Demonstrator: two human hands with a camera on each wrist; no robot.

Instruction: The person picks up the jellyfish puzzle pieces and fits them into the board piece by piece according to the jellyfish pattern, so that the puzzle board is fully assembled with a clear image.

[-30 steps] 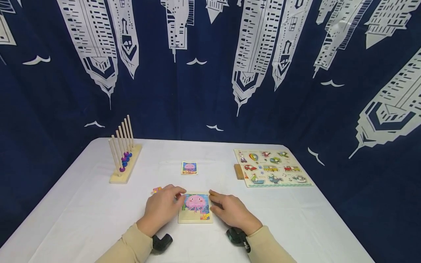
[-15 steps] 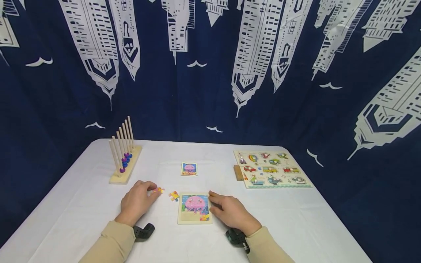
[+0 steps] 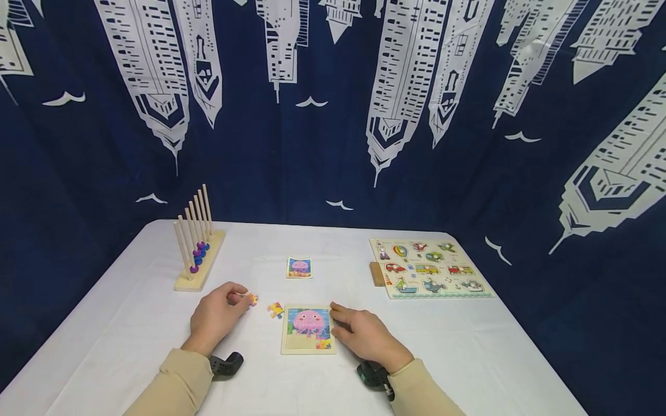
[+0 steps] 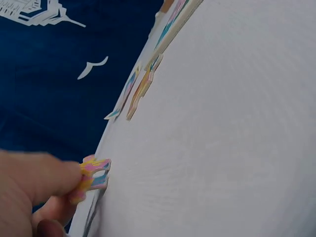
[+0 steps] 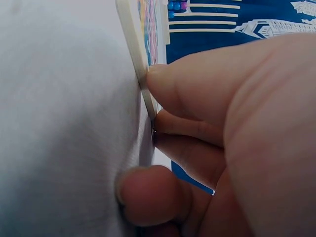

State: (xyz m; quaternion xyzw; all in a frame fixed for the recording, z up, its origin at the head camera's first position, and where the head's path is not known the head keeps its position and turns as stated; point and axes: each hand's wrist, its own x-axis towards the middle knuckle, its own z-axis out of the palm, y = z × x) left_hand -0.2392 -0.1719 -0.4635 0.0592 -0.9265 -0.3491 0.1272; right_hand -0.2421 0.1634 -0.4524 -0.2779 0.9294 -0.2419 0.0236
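My left hand (image 3: 217,316) pinches a small pink and yellow jigsaw piece (image 4: 93,178) between thumb and fingers, left of the puzzle board. A second yellow and pink jigsaw piece (image 3: 275,310) lies on the cloth between that hand and the board. The square wooden puzzle board (image 3: 300,349) shows a pink jellyfish picture, with bare wood at its lower left. My right hand (image 3: 370,335) rests against the board's right edge; in the right wrist view the thumb (image 5: 165,84) touches the wooden rim. Its other fingers are loosely bent beside the edge.
Beyond the board lies a jellyfish picture card (image 3: 299,267). A wooden peg stand (image 3: 200,263) with purple and blue beads stands back left. At back right, a vehicle peg puzzle (image 3: 437,268) leans over a brown block (image 3: 377,274). White cloth covers the table (image 3: 302,393).
My left hand has moved left from the board to the loose piece and now has it pinched, slightly turned. The second piece came into view. My right hand stays at the board's edge.
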